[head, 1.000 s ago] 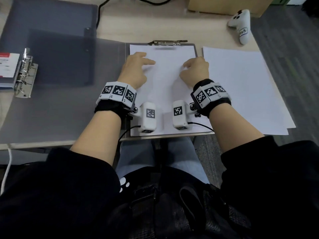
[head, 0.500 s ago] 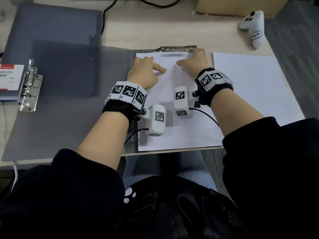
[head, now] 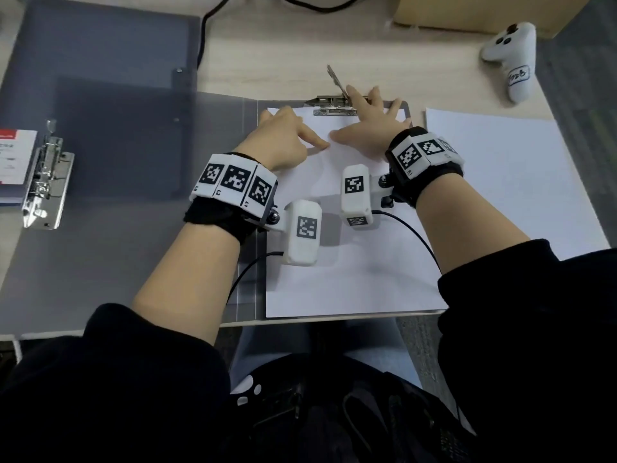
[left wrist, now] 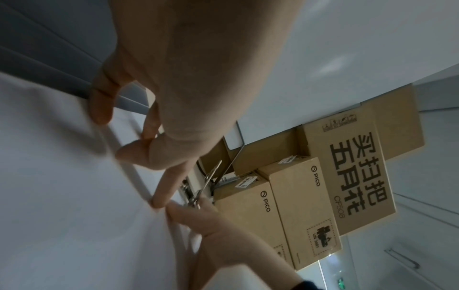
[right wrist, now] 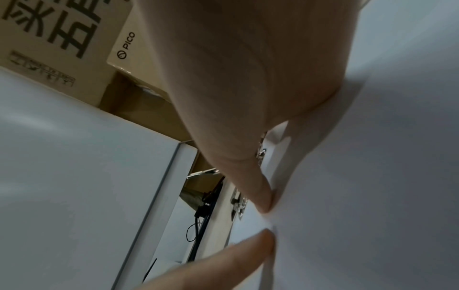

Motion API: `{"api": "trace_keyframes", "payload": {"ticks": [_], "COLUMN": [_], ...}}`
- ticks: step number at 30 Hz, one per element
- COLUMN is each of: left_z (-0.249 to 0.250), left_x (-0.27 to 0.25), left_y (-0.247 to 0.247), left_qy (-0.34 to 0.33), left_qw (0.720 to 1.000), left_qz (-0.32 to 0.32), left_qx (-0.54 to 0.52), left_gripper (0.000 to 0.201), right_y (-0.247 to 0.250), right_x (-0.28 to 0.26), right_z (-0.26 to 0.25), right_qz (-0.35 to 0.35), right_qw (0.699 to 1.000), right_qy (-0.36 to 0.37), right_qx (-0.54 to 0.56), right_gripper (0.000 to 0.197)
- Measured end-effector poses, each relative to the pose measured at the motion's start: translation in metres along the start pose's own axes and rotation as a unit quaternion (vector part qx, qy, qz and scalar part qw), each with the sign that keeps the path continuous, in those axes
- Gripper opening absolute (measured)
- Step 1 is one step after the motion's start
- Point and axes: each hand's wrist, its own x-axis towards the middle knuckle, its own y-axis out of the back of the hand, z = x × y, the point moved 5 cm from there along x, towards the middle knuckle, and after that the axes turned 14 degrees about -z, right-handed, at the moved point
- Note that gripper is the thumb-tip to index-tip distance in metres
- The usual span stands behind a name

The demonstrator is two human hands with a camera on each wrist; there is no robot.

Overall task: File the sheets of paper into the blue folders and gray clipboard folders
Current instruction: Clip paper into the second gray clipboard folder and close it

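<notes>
An open gray clipboard folder lies at the desk's near edge, with a white sheet on its right board. The metal clip sits at the board's top, its lever tilted up. My right hand is spread flat over the sheet's top edge, and one fingertip touches the lever's base. Beside it, my left hand presses the upper left of the sheet with its fingertips. In the left wrist view the clip stands just past both hands. Neither hand grips anything.
A stack of loose white sheets lies right of the clipboard. A blue folder sits at the back left, and a lever-arch mechanism at the far left. A white controller, a cardboard box and a black cable lie behind.
Both hands slid up the sheet toward the clip. The right hand reached the clip, and its lever, flat before, now stands tilted up.
</notes>
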Motion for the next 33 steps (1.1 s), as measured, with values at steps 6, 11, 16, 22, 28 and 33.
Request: {"api": "trace_keyframes", "payload": {"ticks": [6,11,16,22,28,33], "left_z": [-0.003,0.011,0.024,0.002,-0.009,-0.017], "left_x": [0.011,0.025,0.043,0.054,0.062,0.072], "left_y": [0.029,0.05,0.052,0.053,0.055,0.053], "left_qy": [-0.017,-0.09,-0.116,-0.104,-0.045,-0.02], "left_qw": [0.993,0.937,0.929,0.899,0.914,0.957], "left_qz": [0.014,0.225,0.253,0.247,0.242,0.206], "left_qx": [-0.118,-0.25,-0.246,-0.345,-0.322,-0.203], "left_gripper": [0.029,0.029,0.013,0.016,0.029,0.035], "right_y": [-0.001,-0.002,-0.001,-0.002,-0.004,-0.004], "right_x": [0.007,0.01,0.009,0.009,0.01,0.009], "right_z": [-0.003,-0.003,-0.004,-0.005,-0.007,-0.007], "right_qz": [-0.034,-0.033,-0.043,-0.045,-0.044,-0.042], "right_qw": [0.997,0.995,0.993,0.992,0.994,0.994], "right_qy": [-0.016,-0.022,-0.024,-0.026,-0.023,-0.017], "right_qx": [-0.07,-0.095,-0.108,-0.112,-0.101,-0.099], "right_gripper": [0.081,0.081,0.08,0.077,0.077,0.078]}}
